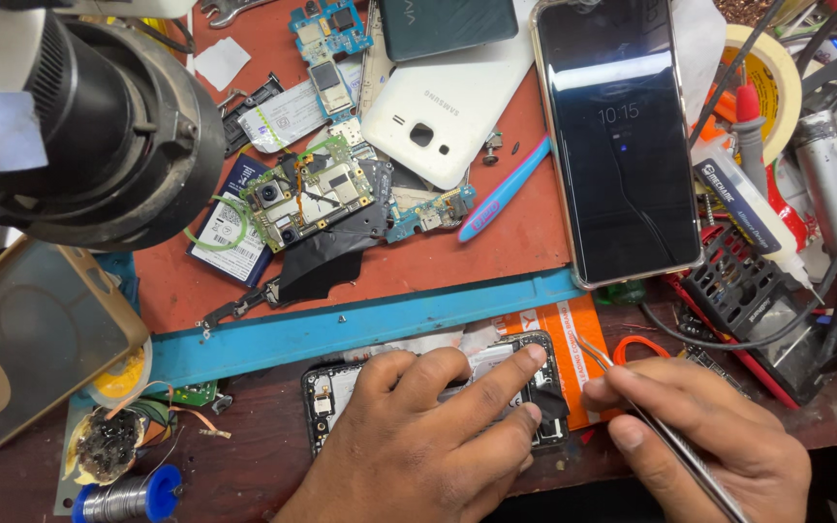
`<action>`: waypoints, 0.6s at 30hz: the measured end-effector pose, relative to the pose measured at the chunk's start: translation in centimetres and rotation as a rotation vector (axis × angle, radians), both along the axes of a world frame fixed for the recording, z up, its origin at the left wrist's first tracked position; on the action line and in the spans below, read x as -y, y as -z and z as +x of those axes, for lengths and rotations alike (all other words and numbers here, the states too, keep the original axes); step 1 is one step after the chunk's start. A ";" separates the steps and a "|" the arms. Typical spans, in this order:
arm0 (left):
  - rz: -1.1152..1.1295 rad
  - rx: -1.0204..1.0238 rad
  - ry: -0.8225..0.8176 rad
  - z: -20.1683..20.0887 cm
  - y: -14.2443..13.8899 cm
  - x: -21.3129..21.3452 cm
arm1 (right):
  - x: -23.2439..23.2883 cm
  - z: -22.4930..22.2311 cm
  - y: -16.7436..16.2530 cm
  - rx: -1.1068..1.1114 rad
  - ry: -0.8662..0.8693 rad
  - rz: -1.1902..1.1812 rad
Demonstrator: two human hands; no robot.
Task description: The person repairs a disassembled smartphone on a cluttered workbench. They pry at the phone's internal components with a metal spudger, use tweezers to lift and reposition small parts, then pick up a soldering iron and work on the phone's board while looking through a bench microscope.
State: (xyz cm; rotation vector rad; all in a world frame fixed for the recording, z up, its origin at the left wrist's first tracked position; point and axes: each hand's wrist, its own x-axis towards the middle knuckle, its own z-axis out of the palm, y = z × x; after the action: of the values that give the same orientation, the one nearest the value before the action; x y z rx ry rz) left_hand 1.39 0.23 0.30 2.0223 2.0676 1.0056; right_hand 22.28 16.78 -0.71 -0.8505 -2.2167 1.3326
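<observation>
An opened black phone [333,399] lies back-up at the near edge of the bench. My left hand [418,441] rests flat on it, index and middle fingers pressing its right end. My right hand [704,426] is closed on thin metal tweezers [622,383]. Their tip points up-left, just right of the phone's upper right corner, over an orange card [573,339].
A large phone [617,136] with a lit dark screen lies at the upper right. A white back cover [438,107], circuit boards [307,199], a blue pry tool [501,194], a solder spool [133,496], a clear phone case [21,344] and a microscope head [99,126] crowd the red mat.
</observation>
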 end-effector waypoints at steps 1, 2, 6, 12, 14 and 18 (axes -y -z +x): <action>-0.002 0.005 -0.004 0.1 0.0 -0.1 | -0.2 0.0 0.1 0.002 0.014 -0.011; 0.001 -0.005 0.006 0.0 0.0 0.0 | -0.2 -0.2 0.1 -0.003 -0.008 0.004; 0.015 -0.025 0.027 -0.3 0.0 0.0 | -0.2 -1.3 -0.5 -0.028 -0.099 0.047; 0.016 -0.027 0.026 -0.4 -0.2 0.0 | -0.7 -2.0 -1.1 -0.073 -0.189 0.156; 0.014 -0.031 0.028 -0.4 -0.2 -0.1 | -0.7 -2.1 -1.2 -0.026 -0.138 0.163; 0.000 -0.028 0.038 -0.4 -0.3 -0.1 | 0.0 -2.6 -1.1 -0.059 -0.039 0.108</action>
State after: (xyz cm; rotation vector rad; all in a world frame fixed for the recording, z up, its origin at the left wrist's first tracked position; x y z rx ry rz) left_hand 0.95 0.29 0.57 2.0794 2.0336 0.9772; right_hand 19.71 16.80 0.44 -0.7238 -2.2474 1.2271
